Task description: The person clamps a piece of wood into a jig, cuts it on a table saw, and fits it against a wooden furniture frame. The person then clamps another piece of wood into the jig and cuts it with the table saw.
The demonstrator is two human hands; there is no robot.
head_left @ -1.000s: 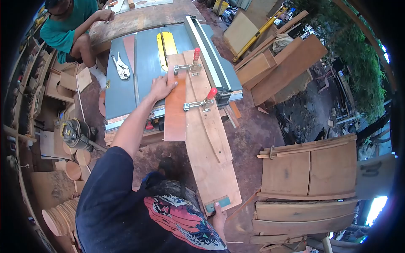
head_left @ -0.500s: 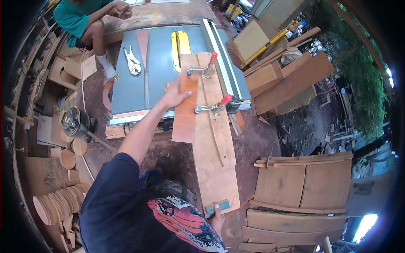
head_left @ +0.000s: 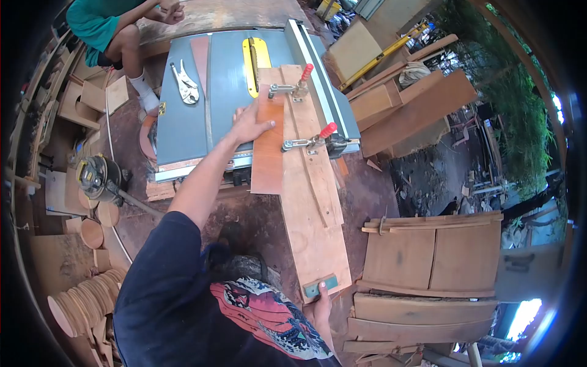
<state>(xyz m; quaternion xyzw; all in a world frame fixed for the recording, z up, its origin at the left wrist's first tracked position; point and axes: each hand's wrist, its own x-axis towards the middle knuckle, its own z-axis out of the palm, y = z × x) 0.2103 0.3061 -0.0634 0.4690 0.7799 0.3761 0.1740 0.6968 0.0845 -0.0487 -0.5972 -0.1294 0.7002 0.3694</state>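
A long plywood jig (head_left: 312,235) lies partly on the table saw's grey top (head_left: 229,79), its near end reaching past the front edge. Two red-handled toggle clamps (head_left: 306,144) are mounted on it, reaching over a reddish-brown board (head_left: 268,150) along its left side. My left hand (head_left: 249,125) lies against this board's left edge, fingers stretched forward and thumb on its top. At the near end my right hand (head_left: 319,309) grips the jig, thumb on a small green block (head_left: 320,287). Ahead of the board, the saw blade shows in a yellow insert (head_left: 252,73).
A metal rip fence (head_left: 315,79) runs along the jig's right. Locking pliers (head_left: 185,82) lie on the saw top. Another person (head_left: 101,24) sits at the far left, hands together. Wooden panels (head_left: 434,257) stand at right; a shop vacuum (head_left: 98,177) is at left.
The jig and board have slid slightly forward along the fence, with both my hands moving along. The view has shifted a little. The locking pliers stay in place on the saw top.
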